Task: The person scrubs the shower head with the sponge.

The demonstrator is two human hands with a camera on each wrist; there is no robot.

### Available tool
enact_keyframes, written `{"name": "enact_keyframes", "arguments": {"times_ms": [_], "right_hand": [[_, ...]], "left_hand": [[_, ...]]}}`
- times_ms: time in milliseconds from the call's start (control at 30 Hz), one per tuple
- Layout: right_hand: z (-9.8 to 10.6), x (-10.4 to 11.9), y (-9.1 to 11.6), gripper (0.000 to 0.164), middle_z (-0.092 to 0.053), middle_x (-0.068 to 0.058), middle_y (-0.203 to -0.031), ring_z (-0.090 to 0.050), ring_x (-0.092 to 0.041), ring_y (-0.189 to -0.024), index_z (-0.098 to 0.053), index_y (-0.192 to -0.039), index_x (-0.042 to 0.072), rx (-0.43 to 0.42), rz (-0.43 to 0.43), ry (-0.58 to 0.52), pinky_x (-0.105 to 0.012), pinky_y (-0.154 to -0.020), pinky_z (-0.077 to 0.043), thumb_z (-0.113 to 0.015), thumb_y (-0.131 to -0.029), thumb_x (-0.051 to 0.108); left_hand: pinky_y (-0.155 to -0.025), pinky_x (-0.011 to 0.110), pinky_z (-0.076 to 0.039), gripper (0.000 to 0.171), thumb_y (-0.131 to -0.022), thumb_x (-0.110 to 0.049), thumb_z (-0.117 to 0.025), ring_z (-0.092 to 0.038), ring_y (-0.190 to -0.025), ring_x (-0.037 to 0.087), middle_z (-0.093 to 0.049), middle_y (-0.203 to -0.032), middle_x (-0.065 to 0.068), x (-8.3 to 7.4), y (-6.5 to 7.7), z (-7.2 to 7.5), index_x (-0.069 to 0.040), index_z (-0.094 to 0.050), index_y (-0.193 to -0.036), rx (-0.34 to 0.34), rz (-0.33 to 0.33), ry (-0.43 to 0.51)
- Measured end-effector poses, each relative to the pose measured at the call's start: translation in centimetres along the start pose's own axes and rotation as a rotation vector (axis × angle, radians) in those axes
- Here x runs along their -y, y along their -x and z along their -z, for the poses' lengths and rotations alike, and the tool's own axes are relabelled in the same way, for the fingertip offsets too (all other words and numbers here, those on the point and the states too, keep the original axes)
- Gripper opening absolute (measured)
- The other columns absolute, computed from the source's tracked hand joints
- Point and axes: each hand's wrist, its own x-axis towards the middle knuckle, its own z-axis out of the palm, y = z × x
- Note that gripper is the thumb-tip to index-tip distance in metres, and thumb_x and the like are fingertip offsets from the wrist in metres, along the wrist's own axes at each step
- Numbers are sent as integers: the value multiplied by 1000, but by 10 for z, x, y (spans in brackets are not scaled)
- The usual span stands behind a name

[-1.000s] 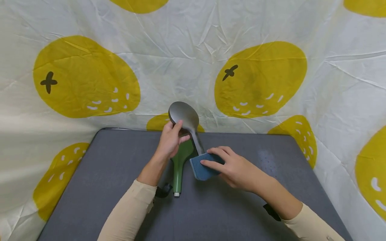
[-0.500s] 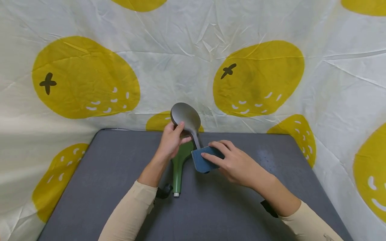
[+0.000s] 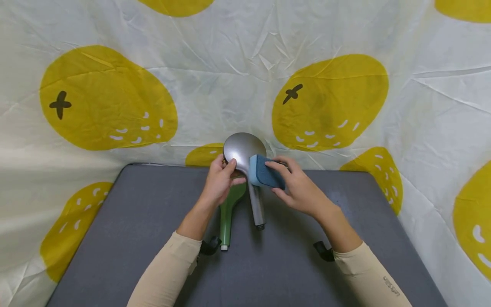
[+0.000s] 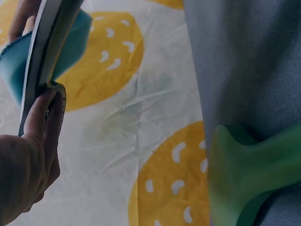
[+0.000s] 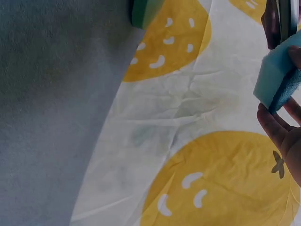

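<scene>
A silver shower head [image 3: 242, 149] is held up over the table, its round head toward the back and its handle [image 3: 256, 207] slanting down toward the front. My left hand [image 3: 218, 181] pinches the left rim of the head, thumb on top. In my right hand [image 3: 301, 187] is a blue sponge [image 3: 270, 172], light blue on one side and darker on the other, gripped between fingers and thumb. The sponge lies against the neck, where the head meets the handle. Below, a green shower head [image 3: 227, 213] lies on the table, its far end partly hidden by my left hand.
The dark grey table [image 3: 153, 204] spreads under both arms. Behind and beside it hangs a pale cloth [image 3: 215, 94] with yellow fruit prints. Faint wet-looking spots [image 3: 339, 202] show on the table's right side.
The sponge has moved from the handle up to the neck, turning so its light side shows. The silver shower head has shifted slightly right, and its whole handle is now visible.
</scene>
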Motion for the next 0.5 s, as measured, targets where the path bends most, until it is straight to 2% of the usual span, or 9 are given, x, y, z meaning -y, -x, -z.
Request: {"name": "enact_keyframes", "arguments": {"times_ms": [167, 367, 500], "right_hand": [[-5, 4, 6, 69, -42, -18, -147, -51, -33, -130, -44, -149, 9, 28, -12, -93, -51, -103, -53, -80, -90, 13], [-12, 7, 20, 74, -42, -16, -150, -51, -31, -131, -39, -150, 7, 52, -7, -201, -51, -103, -54, -81, -89, 11], [-16, 10, 32, 77, -41, -16, -151, -51, -31, -131, -37, -151, 7, 63, -3, -278, -51, -98, -58, -81, -88, 7]], "left_hand": [[-73, 32, -65, 47, -112, -7, -38, -65, -113, 36, -49, -145, 31, 1, -2, 0, -1, -31, -158, -32, -3, 31], [-71, 30, -65, 49, -111, -6, -39, -70, -99, 23, -49, -146, 31, -1, -3, 0, -2, -31, -160, -49, -52, 81], [-71, 29, -65, 50, -111, -6, -40, -70, -98, 21, -49, -146, 31, -2, -2, 0, -2, -30, -160, -72, -72, 102]]}}
